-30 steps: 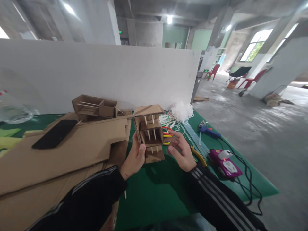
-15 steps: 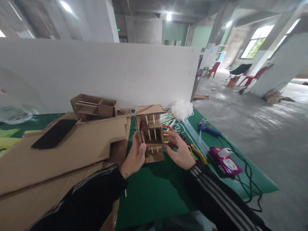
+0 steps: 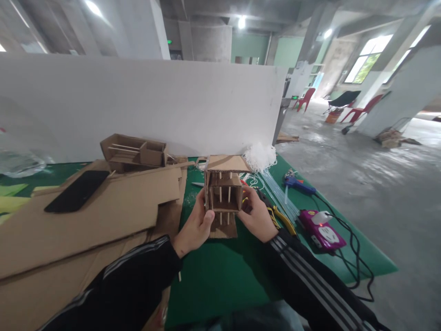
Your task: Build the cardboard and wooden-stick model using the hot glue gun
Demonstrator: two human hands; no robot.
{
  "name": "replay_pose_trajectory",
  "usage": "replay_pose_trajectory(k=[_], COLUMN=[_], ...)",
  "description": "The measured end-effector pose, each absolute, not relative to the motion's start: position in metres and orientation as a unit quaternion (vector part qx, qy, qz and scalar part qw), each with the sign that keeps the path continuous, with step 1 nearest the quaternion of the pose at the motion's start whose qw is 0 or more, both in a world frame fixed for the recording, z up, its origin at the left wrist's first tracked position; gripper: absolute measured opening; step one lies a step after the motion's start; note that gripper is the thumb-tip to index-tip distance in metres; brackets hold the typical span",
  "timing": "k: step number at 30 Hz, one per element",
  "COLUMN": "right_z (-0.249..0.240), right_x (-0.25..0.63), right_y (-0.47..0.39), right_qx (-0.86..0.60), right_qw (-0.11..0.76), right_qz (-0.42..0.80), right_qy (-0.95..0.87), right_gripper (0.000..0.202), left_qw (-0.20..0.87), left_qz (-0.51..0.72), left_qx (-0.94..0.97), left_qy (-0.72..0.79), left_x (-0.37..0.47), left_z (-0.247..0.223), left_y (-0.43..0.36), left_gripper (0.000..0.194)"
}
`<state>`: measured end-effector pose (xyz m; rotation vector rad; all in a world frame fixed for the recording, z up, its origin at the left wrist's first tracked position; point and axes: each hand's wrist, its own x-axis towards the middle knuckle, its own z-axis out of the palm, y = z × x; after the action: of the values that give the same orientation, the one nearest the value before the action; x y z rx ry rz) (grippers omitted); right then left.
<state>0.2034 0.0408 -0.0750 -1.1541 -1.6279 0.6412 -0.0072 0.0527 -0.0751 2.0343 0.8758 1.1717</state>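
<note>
A small cardboard box model (image 3: pixel 224 178) with open compartments and thin wooden sticks inside is held upright between my hands, its open side facing me. My left hand (image 3: pixel 196 225) grips its left wall, thumb at the front lower corner and fingers behind. On the opposite side my right hand (image 3: pixel 257 214) holds the right wall, with its fingertips partly hidden behind the box. The lower flap of the model reaches down over the green table (image 3: pixel 206 285). Just right of my right hand lie yellow-and-black pliers (image 3: pixel 284 220).
Cardboard sheets (image 3: pixel 120 197) with a black phone (image 3: pixel 76 191) cover the left side. Behind them stands another cardboard box (image 3: pixel 134 151). To the right are clear glue sticks (image 3: pixel 280 195), white stringy material (image 3: pixel 261 157), a blue glue gun (image 3: pixel 299 185) and a purple power strip (image 3: pixel 322 230) with cables.
The box model has shifted slightly right and turned to face me more squarely, its top tipping a little. Both hands keep hold; the right hand now sits closer against its side.
</note>
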Motion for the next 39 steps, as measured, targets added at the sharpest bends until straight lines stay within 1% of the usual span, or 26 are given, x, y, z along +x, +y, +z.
replay_pose_trajectory(k=[5,6,7,9,10,12,20,24,26,30,35,39], right_z=[-0.072,-0.072,-0.072,-0.073,-0.073,-0.072,-0.062,-0.063,-0.064,-0.066,-0.068,-0.07], right_x=[0.203,0.203,0.203,0.203,0.204,0.204,0.202,0.202,0.201,0.2,0.201,0.201], right_y=[0.04,0.04,0.04,0.04,0.04,0.04,0.035,0.033,0.033,0.035,0.038,0.039], right_qx=[-0.493,-0.495,-0.497,-0.498,-0.496,-0.486,-0.445,-0.436,-0.441,-0.448,-0.445,-0.451], right_qw=[0.52,0.519,0.517,0.517,0.517,0.513,0.51,0.502,0.498,0.49,0.471,0.455], right_qz=[0.241,0.23,0.215,0.179,0.165,0.155,0.189,0.202,0.207,0.211,0.209,0.201], right_qy=[-0.655,-0.658,-0.663,-0.673,-0.678,-0.69,-0.712,-0.719,-0.717,-0.717,-0.732,-0.741], right_gripper=[0.048,0.044,0.035,0.012,0.006,0.013,0.016,0.022,0.021,0.012,0.021,0.022], left_qw=[0.32,0.321,0.322,0.321,0.319,0.313,0.313,0.293,0.284,0.295,0.282,0.278], left_qz=[0.433,0.432,0.43,0.426,0.425,0.423,0.419,0.433,0.438,0.443,0.465,0.487], left_qx=[0.78,0.781,0.782,0.783,0.785,0.789,0.793,0.796,0.797,0.786,0.77,0.749], left_qy=[0.317,0.317,0.317,0.319,0.319,0.317,0.311,0.304,0.303,0.314,0.333,0.353], left_x=[-0.007,-0.007,-0.007,-0.007,-0.007,-0.007,-0.007,-0.007,-0.007,-0.007,-0.007,-0.007], left_z=[-0.075,-0.074,-0.074,-0.074,-0.074,-0.075,-0.076,-0.077,-0.078,-0.082,-0.085,-0.085], left_y=[0.051,0.051,0.051,0.051,0.051,0.052,0.052,0.053,0.053,0.054,0.055,0.056], left_gripper=[0.072,0.072,0.072,0.073,0.073,0.074,0.074,0.076,0.077,0.077,0.076,0.072])
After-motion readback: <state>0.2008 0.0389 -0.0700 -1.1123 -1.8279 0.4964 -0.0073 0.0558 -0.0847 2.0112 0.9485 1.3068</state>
